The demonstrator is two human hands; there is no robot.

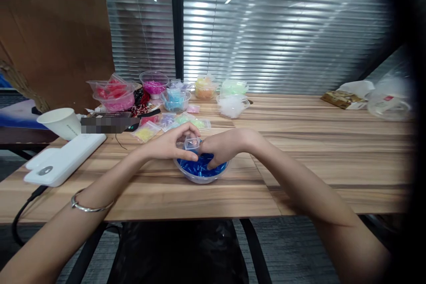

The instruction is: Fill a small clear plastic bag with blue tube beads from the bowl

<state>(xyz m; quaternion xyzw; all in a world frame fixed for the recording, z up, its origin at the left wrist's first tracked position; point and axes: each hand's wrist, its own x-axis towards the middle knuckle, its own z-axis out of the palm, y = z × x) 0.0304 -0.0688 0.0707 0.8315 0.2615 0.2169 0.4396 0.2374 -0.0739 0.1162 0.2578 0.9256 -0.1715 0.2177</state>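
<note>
A round clear plastic bowl (202, 180) filled with short, shiny blue strips (196, 167) stands on the table before me. My left hand (176, 142) comes in from the left, thumb and fingers closed around a small clear faceted plastic container (192, 143). It holds this container over the bowl's far left part. My right hand (222, 145) reaches down into the bowl from the right, bent at the wrist. Its thumb points into the blue strips; the other fingers are curled and mostly hidden, close beside the small container. What they grip cannot be made out.
Behind the bowl lie small bags, one with yellow contents (146, 132). Farther back stand tubs with red (115, 91), magenta (155, 86), light blue (175, 99), orange (205, 88) and white (232, 105) contents. A paper cup (61, 122) and white power bank (66, 159) are at left.
</note>
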